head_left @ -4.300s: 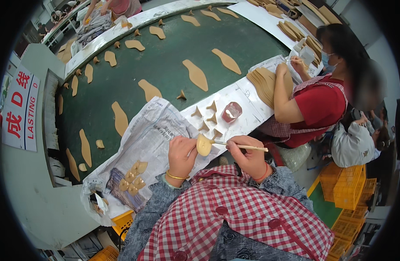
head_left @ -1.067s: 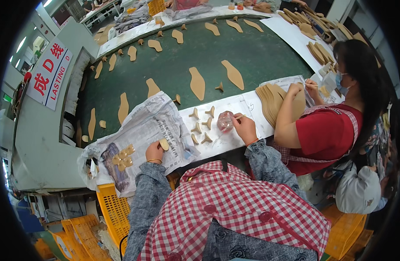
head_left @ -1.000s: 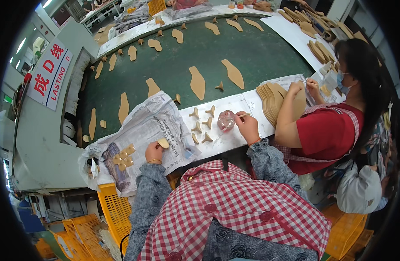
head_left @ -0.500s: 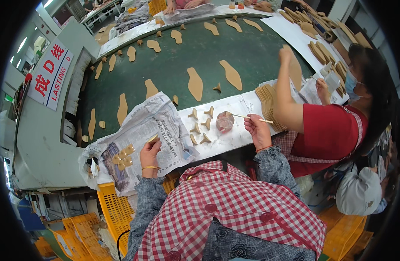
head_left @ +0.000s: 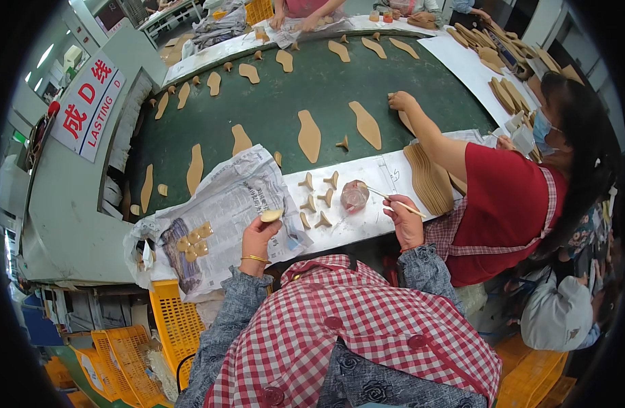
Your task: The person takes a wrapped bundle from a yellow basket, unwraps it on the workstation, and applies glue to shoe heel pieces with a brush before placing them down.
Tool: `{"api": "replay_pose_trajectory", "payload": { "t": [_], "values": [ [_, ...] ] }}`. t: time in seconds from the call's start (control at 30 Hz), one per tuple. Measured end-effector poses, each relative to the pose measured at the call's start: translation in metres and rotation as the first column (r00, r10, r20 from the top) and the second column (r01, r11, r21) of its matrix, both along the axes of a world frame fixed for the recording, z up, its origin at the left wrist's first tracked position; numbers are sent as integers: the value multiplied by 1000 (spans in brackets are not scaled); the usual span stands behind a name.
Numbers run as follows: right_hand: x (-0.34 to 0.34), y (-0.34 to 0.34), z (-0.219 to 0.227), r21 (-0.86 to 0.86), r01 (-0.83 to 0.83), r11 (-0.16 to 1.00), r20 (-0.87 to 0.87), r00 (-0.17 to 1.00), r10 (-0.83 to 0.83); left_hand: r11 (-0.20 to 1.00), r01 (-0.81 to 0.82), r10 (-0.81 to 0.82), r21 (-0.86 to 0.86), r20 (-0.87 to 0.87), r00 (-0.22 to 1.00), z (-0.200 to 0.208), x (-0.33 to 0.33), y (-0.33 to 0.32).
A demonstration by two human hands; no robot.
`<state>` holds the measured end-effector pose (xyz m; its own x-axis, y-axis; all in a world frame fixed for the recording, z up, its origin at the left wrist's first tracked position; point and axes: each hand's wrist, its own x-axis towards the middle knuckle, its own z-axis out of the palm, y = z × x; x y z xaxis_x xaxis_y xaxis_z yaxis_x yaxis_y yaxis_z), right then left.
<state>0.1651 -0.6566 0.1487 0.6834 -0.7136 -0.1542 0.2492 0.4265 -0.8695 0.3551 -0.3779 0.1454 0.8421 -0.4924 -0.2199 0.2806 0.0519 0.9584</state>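
Observation:
My left hand [head_left: 260, 238] pinches a small tan shoe heel [head_left: 271, 215] above the newspaper [head_left: 241, 183]; its pale oval face is visible and its stem is hidden. In my right hand [head_left: 407, 226] is a thin, light-coloured brush [head_left: 402, 204], held like a pen. The brush's tip is at the upper right rim of a faceted glass jar [head_left: 354, 198] with reddish contents; I cannot tell whether it touches. Several tan heels [head_left: 324, 219] stand left of the jar on the white ledge. Several shiny tan round pieces [head_left: 195, 241] lie on the newspaper.
Across the ledge is a green belt [head_left: 271, 102] with sole-shaped insoles [head_left: 309, 136] and heels. At right, a co-worker in red [head_left: 510, 204] reaches over the belt, beside a stack of insoles [head_left: 428, 180]. Yellow crates [head_left: 175, 323] stand below left. Other people work on the far side.
My left hand has moved right and turned the heel so its pale face shows. The brush tip has shifted toward the jar's right side. The co-worker's arm has swung left, lowering an insole toward the belt.

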Motion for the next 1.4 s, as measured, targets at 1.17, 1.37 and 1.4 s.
{"api": "replay_pose_trajectory", "payload": {
  "t": [1.17,1.37,1.4],
  "values": [
    [32,75,137,-829,-306,467,-164,933,320,975,192,-219,115,658,720,67,-25,-22],
    [33,77,139,-730,-324,601,-144,934,328,964,254,-254,82,574,778,62,-22,-19],
    [34,78,137,-722,-330,609,-140,931,338,956,274,-281,100,567,774,65,-22,-19]
  ]
}}
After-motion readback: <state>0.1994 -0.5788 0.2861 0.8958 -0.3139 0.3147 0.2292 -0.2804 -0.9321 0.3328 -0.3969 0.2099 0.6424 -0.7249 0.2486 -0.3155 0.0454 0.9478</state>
